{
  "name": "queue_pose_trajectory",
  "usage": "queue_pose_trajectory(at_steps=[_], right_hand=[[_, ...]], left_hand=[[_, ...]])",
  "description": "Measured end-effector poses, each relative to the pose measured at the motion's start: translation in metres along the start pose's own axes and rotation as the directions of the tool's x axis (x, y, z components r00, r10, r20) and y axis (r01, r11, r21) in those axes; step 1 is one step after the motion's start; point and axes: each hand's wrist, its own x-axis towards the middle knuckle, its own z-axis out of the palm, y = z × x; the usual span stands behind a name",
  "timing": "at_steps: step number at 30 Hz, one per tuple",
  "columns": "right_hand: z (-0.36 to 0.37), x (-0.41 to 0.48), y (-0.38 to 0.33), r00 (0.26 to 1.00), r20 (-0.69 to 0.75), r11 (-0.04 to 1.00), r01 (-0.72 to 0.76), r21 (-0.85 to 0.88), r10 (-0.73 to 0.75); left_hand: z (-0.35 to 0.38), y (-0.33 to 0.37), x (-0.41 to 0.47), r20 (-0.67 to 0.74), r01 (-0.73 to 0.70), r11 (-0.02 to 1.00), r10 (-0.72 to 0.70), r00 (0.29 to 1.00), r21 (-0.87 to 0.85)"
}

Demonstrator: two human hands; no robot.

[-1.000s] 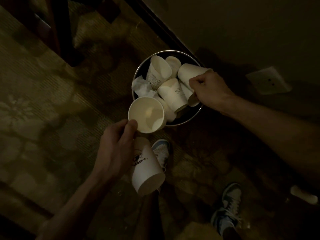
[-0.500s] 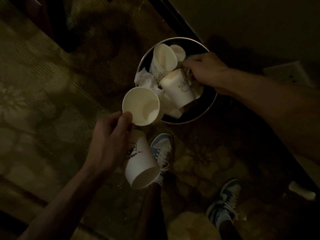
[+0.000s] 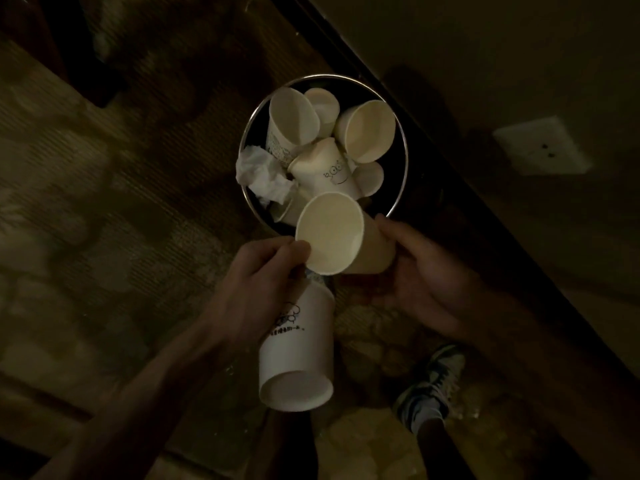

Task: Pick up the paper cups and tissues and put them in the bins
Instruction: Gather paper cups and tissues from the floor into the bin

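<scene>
a plain white paper cup [image 3: 330, 233] sits between both hands just over the near edge of a round dark bin with a shiny metal rim [image 3: 404, 157], its mouth tipped toward the camera. the left hand [image 3: 256, 296] pinches the cup's lip between thumb and fingers [image 3: 277, 245]. the right hand [image 3: 426, 278], smeared by blur, curls round the cup's lower wall, its fingertips hidden behind the cup. a white paper cup with a black printed drawing [image 3: 298, 351] hangs below the left hand; how it is held is hidden under the palm. inside the bin lie several more white paper cups [image 3: 369, 131], tumbled at angles, and a crumpled white tissue [image 3: 263, 174] against the left rim. the bin's bottom is lost in the dark. one sneaker [image 3: 429, 386] shows dimly on the patterned carpet [image 3: 104, 202]. both forearms run out of the frame.
</scene>
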Motion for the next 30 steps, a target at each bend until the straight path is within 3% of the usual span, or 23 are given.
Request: queue_pose_trajectory(at_steps=[3,7,11,15,20,25,30], right_hand=[[-0.015,-0.004,0.004,0.997,0.066,0.982,-0.042,0.183,0.03],[-0.04,0.0,-0.008,0.975,-0.147,0.964,0.191,0.183,-0.165],[-0.063,0.004,-0.022,0.774,-0.442,0.892,0.38,-0.246,-0.452],[-0.059,0.012,-0.025,0.651,-0.341,0.712,0.468,-0.523,-0.678],[-0.04,0.041,-0.02,0.619,-0.235,0.52,0.33,-0.788,-0.749],[-0.022,0.057,-0.018,0.51,-0.172,0.295,0.172,-0.94,-0.843],[-0.013,0.071,-0.008,0.523,-0.09,0.094,-0.018,-0.995,-0.848]], left_hand=[[0.012,0.002,0.008,0.071,0.006,0.999,-0.009,0.997,0.037],[0.021,0.006,0.018,0.011,-0.003,0.987,0.002,1.0,0.159],[0.015,0.01,0.023,-0.114,0.024,0.985,-0.005,0.994,0.168],[0.008,0.01,0.021,-0.175,0.026,0.99,-0.001,0.985,0.14],[-0.001,0.003,0.015,-0.197,0.064,0.986,-0.033,0.98,0.154],[-0.004,-0.002,0.01,-0.217,0.09,0.986,-0.059,0.974,0.137],[-0.006,-0.003,0.011,-0.236,0.089,0.987,-0.056,0.97,0.131]])
